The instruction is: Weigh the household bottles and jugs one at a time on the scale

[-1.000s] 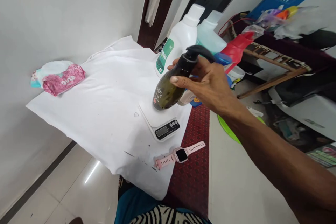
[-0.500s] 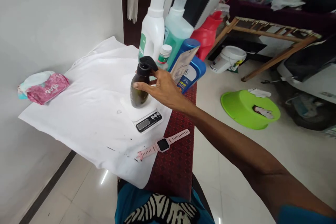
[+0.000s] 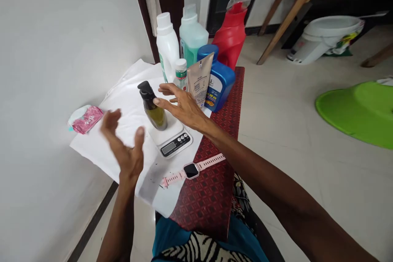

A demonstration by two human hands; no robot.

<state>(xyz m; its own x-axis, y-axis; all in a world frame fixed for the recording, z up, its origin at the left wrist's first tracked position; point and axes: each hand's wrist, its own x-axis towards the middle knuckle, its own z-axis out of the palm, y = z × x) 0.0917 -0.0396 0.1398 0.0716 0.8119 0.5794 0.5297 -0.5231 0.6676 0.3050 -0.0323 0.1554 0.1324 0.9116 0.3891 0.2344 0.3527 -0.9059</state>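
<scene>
A dark green pump bottle [image 3: 155,115] with a black top stands on a white kitchen scale [image 3: 172,137]. Beside its neck is my right hand [image 3: 183,107], fingers apart; the thumb tip is close to or touching the bottle, and I cannot tell which. My left hand [image 3: 125,147] hovers over the white cloth to the left of the scale, spread and a little blurred, holding nothing. In front of the scale lies a pink smartwatch [image 3: 191,170], its strap stretched out flat.
Behind the scale stand a white bottle [image 3: 168,47], a teal bottle [image 3: 193,37], a small clear bottle [image 3: 181,74], a beige tube [image 3: 199,80], a blue bottle [image 3: 222,84] and a red jug [image 3: 230,35]. A pink packet [image 3: 88,119] lies leftward; a green basin [image 3: 359,110] is on the floor.
My right hand has loosened its hold on the pump bottle, which stays on the scale. My left hand has come into view from below. The camera view has shifted.
</scene>
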